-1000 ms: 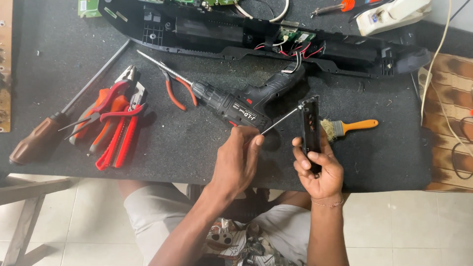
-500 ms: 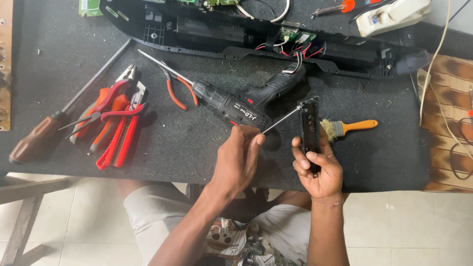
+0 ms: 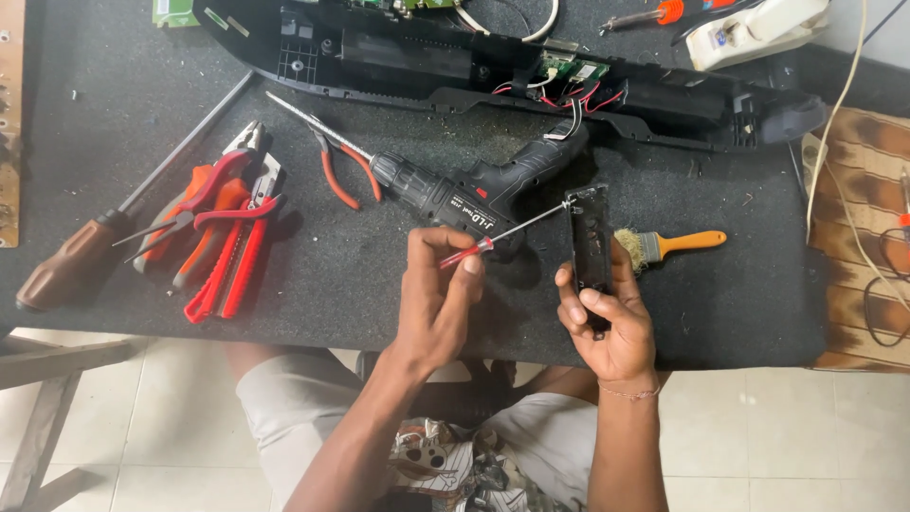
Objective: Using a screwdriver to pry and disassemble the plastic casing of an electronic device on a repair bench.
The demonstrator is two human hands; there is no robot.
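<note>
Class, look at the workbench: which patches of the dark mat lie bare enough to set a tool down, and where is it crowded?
Bare mat lies above the long brown-handled screwdriver, and between the red pliers and the left hand. More lies right of the orange-handled brush. It is crowded around the cordless drill and the black casing.

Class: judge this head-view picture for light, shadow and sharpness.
Head view: soft even daylight; faint shadows beside the black cordless drill and red-handled pliers; the left hand with its thin screwdriver and the right hand look sharp; pale floor tiles bright, not glaring.

Black cordless drill [image 3: 474, 194] just behind left hand [image 3: 438, 294]; orange-handled brush [image 3: 668, 246] beside right hand [image 3: 607, 322]; red-handled pliers [image 3: 223, 228] far left.
</note>
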